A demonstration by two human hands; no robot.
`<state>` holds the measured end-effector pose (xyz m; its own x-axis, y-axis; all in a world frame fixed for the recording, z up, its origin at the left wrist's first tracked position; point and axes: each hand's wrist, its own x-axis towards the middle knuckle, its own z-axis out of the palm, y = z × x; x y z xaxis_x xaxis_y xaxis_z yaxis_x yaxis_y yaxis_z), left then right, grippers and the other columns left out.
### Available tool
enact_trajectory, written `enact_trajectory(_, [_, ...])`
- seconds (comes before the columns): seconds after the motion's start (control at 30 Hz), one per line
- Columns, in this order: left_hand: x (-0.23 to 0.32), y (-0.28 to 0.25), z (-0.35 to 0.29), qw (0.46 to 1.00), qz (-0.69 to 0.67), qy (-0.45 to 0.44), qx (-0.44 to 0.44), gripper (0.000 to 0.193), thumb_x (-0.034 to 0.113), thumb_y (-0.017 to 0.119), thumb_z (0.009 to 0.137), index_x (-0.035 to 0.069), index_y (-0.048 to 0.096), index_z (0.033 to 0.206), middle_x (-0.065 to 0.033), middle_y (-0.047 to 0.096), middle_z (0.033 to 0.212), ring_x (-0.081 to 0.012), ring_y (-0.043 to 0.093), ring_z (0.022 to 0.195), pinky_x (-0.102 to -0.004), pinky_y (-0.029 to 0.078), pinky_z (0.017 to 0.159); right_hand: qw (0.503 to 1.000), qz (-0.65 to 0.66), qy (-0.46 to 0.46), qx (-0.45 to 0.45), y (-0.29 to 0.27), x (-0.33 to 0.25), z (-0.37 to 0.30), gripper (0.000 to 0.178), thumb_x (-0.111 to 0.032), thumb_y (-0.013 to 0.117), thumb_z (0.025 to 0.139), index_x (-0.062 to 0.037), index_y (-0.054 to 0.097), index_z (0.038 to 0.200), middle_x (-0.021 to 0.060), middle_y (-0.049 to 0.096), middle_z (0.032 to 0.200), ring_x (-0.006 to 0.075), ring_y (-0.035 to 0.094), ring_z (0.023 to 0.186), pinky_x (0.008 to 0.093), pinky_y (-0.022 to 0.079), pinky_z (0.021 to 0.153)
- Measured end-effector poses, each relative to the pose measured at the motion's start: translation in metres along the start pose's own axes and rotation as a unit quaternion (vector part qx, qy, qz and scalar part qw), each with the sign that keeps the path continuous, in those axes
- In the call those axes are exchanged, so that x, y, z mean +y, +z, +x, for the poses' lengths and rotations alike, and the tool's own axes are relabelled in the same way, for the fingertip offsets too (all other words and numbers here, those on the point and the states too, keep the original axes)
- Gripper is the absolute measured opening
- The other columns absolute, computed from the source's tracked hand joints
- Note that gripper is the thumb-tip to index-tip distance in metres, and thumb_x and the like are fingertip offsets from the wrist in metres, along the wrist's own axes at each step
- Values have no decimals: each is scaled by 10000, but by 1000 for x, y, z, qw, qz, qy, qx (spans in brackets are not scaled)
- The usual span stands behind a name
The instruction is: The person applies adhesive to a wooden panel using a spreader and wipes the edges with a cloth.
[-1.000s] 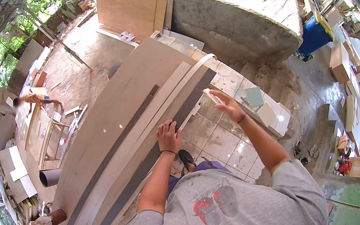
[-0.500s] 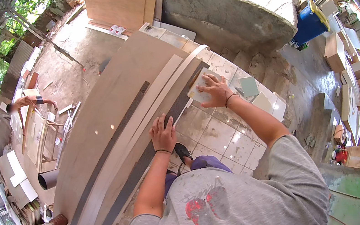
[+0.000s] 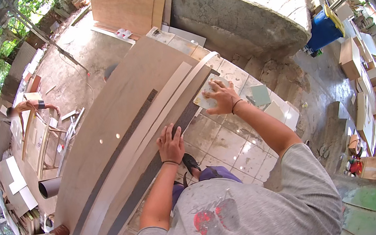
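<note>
A long brown board [image 3: 113, 99] slants across the view, with dark grey bands and pale strips [image 3: 150, 120] running along it. One pale strip curves at its far end. My left hand [image 3: 170, 141] rests flat on the board's near part, fingers stretched out over a dark band [image 3: 182, 113]. My right hand [image 3: 222, 99] lies with spread, slightly bent fingers on a pale, stained flat square piece [image 3: 204, 97] beside the board's far right end. The hand covers part of that piece. Dark bands circle both wrists.
White floor tiles [image 3: 225, 143] lie below, with a pale green square [image 3: 260, 95] to the right. A concrete wall [image 3: 232, 20] and leaning plywood [image 3: 127, 8] stand beyond. At left a person [image 3: 28, 108] bends over a wooden frame. A blue bin [image 3: 324, 28] stands far right.
My right hand has shifted very slightly left and nearer, still over the pale square piece. My left hand stays on the board. The whole view has tilted a little.
</note>
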<state>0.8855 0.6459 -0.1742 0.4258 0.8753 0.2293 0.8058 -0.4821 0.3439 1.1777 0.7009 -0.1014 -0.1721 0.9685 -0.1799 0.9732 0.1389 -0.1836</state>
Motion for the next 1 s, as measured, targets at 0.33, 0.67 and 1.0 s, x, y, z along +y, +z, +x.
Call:
enact_trajectory(0.33, [1,-3,0,1000,-6,0,3,357,243,625,863,198,634,1217,-55,491,1379,-261,412,1296,-436,312,1004,1000,-1,9,-14,-14,14,10,673,-541,733,652,-273,631,1262,159,423,1454,307,314,1397,713,209,1035])
enact_trajectory(0.67, [-1,-2,-2,1000,-4,-4,6,361,247,625,860,211,632,1219,-50,489,1378,-262,410,1294,-440,316,998,997,-14,15,-81,-29,18,13,687,-556,736,637,-281,635,1258,134,407,1467,292,318,1391,699,237,1027])
enact_trajectory(1.0, [1,-4,-1,1000,-9,-2,10,353,241,630,854,204,639,1205,-55,490,1379,-268,412,1295,-444,324,998,1000,2,3,22,-3,26,14,683,-565,742,634,-282,644,1247,140,424,1451,297,316,1387,679,256,1010])
